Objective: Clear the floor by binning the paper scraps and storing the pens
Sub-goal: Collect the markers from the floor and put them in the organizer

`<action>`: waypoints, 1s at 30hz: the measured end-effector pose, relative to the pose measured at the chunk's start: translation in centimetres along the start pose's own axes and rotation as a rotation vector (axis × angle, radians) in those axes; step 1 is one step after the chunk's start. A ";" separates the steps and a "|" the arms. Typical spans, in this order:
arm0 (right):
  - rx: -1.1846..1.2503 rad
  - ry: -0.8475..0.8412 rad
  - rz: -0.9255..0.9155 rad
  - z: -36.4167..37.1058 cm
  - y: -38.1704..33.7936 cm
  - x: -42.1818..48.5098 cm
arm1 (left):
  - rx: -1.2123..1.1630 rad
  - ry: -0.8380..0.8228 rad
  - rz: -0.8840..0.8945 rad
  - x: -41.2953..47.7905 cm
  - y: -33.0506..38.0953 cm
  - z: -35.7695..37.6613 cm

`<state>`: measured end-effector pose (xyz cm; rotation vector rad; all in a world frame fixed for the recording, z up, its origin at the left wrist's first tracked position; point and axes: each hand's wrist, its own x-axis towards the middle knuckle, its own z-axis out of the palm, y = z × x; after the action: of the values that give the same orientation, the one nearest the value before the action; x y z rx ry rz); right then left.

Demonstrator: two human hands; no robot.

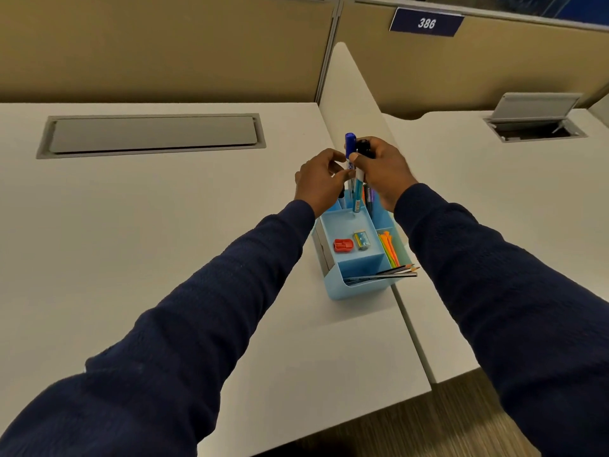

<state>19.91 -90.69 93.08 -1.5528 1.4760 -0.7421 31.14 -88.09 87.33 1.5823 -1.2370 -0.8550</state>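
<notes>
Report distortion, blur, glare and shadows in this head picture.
Head view: wide-angle distortion bends the partition top and stretches the sleeves toward the corners; pens in the right hand look slightly soft; lighting is even, without glare; a faint shadow lies before the blue organizer.

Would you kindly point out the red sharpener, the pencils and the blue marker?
red sharpener (343,245): head view, its middle.
pencils (390,273): head view, their shafts.
blue marker (350,142): head view, its cap.
</notes>
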 end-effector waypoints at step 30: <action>0.097 0.037 0.010 -0.1 3.7 0.2 | 0.419 -0.096 0.071 0.0 -2.4 1.8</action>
<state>18.04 -90.73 89.87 -1.4647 1.4517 -0.8283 30.29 -88.40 84.45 1.8262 -1.6091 -0.6596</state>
